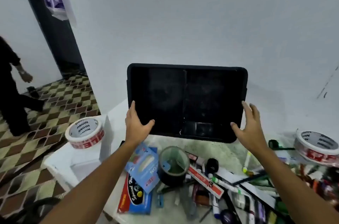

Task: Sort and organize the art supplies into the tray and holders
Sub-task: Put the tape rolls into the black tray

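head view: a person's two bare hands frame one black tray [187, 102], which stands tilted up on its near long edge at the back of a white table [211, 146], its open face toward the camera and its top against a pale wall [183, 13]. the tray is a shallow rectangle with rounded corners, split by one upright divider into two large compartments, with a smaller section low in the right half; its interior is dark and shows nothing inside. the left hand [136, 126] grips the tray's lower left edge, thumb across the front and fingers up the side. the right hand [248, 124] is spread wide at the lower right corner, fingers straight; whether it touches the tray cannot be told.

two white rolls of red-printed packing tape are in view: one roll [84, 133] on a raised white block at left, a second roll [316, 147] at the table's right edge. one dark roll of tape [173, 166] stands near the middle, just right of one blue packet [144, 165], which overlaps a flat pack with black lettering [136, 198]. a red and white ruler [206, 179] lies slanted across a heap of markers and pens [236, 187], too jumbled to count. at far left, another person [12, 91] in dark clothes walks on a patterned floor [60, 106].
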Available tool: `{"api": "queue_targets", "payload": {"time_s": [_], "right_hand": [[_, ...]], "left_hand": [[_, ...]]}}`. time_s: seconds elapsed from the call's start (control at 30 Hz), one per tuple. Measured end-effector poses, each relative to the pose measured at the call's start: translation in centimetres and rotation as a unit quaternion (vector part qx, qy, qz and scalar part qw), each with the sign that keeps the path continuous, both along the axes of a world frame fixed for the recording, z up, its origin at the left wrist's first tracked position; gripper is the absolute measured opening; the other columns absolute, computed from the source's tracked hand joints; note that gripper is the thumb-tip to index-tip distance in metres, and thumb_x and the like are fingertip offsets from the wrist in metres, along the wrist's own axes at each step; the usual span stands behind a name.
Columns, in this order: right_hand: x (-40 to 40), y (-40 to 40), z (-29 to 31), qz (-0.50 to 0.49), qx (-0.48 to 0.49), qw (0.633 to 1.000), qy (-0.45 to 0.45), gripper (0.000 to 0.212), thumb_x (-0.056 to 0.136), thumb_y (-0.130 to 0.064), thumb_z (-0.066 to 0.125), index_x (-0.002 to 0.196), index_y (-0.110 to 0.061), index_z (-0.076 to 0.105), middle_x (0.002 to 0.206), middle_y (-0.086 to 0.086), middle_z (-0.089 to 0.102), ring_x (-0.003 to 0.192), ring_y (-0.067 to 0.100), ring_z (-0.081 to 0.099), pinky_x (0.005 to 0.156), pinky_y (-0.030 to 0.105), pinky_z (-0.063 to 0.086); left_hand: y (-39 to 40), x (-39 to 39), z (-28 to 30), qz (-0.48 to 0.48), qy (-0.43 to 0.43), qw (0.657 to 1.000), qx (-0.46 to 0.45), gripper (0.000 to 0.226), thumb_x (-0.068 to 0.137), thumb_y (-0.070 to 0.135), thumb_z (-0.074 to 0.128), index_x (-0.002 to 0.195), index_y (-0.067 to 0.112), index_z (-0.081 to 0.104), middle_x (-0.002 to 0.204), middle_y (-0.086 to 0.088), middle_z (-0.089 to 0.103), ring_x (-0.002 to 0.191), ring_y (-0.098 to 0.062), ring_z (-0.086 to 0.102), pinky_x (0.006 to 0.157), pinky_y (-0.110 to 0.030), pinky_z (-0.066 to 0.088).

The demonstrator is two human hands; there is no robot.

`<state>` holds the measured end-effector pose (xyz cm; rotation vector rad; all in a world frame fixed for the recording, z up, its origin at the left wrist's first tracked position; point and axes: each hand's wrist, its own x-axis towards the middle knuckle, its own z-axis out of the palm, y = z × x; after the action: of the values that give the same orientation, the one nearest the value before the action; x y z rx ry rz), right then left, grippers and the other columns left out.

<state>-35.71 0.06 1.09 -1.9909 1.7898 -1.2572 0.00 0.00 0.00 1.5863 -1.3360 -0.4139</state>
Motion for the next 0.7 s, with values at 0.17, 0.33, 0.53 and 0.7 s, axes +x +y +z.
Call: {"api": "queue_targets", "payload": {"time_s": [0.17,0.33,0.53,0.7], "right_hand": [[2.5,-2.3,-1.2,-0.045,0.038,0.998,-0.034,0.1,0.087,-0.015,0.069,0.154,-0.025,-0.004,0.159,0.007,0.01,0.144,0.028,0.021,0.114,0.044,0.028],[3.2,-2.3,-1.1,-0.104,0.029,0.994,0.003,0.102,0.086,-0.015,0.069,0.153,-0.029,-0.006,0.139,0.015,0.037,0.113,0.041,0.052,0.093,0.044,0.045],[2.6,0.2,-0.8,-0.156,0.032,0.986,0.049,0.097,0.087,-0.019,0.068,0.154,-0.027,-0.002,0.131,0.013,0.04,0.1,0.04,0.057,0.084,0.045,0.05],[2.5,1.1,-0.6,-0.174,0.054,0.982,0.056,0.098,0.086,-0.025,0.069,0.154,-0.026,-0.001,0.127,0.012,0.04,0.098,0.038,0.056,0.083,0.046,0.051]], "left_hand": [[-4.8,1.8,-0.7,0.056,-0.038,0.998,0.014,0.11,0.074,0.031,0.079,0.153,0.018,0.003,0.157,-0.021,0.005,0.145,-0.036,0.007,0.116,-0.047,0.014],[-7.5,2.0,0.0,0.056,-0.043,0.997,0.037,0.113,0.073,0.04,0.077,0.153,0.023,-0.001,0.147,-0.022,0.023,0.131,-0.042,0.027,0.103,-0.058,0.03],[-8.7,2.8,0.9,-0.001,-0.072,0.996,0.055,0.113,0.072,0.047,0.077,0.153,0.028,0.0,0.137,-0.02,0.027,0.127,-0.038,0.029,0.105,-0.055,0.027],[-9.4,3.9,2.2,-0.072,-0.098,0.987,0.108,0.111,0.074,0.053,0.074,0.153,0.03,-0.001,0.143,-0.02,0.023,0.134,-0.038,0.023,0.11,-0.052,0.026]]}}
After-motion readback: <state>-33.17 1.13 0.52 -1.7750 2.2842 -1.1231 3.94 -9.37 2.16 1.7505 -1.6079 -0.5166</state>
